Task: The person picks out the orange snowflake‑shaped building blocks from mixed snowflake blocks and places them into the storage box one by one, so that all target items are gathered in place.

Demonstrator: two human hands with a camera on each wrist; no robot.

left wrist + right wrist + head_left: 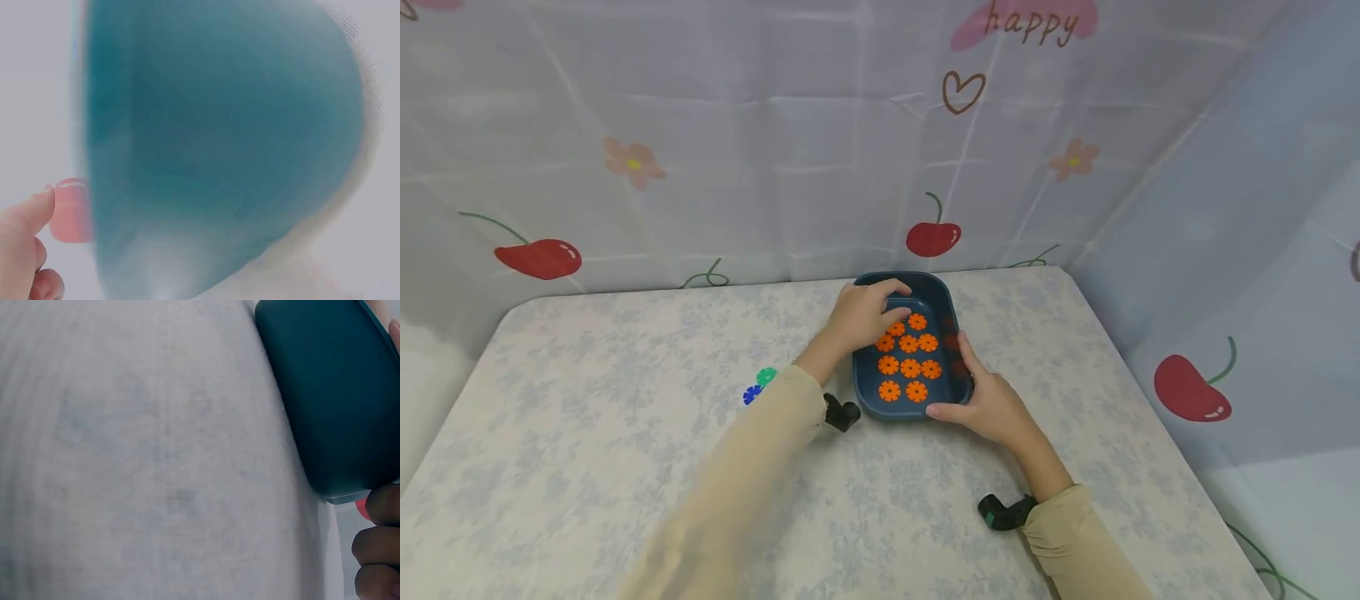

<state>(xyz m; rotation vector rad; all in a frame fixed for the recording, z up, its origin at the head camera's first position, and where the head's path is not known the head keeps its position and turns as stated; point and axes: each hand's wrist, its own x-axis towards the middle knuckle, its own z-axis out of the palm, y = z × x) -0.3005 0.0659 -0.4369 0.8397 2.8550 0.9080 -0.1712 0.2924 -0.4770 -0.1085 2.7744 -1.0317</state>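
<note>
A dark blue rectangular tray (868,402) with rounded corners sits at the back of the table. Inside it lie several orange notched plastic discs (910,367), spread in rough rows. My left hand (861,317) reaches over the tray's back left part, thumb and index finger apart, no disc visible between them. Part of the discs lies behind that hand. At the front right corner my right hand (992,404) grips the tray, its thumb along the front edge and fingers on the right wall. Curled right-hand fingers (381,544) show beside the tray in the right wrist view.
A green notched disc (766,376) and a blue one (752,394) lie left of the tray, partly beside the left sleeve. A cherry-printed cloth (760,167) hangs right behind the table, and another wall of cloth (1240,292) stands to the right.
</note>
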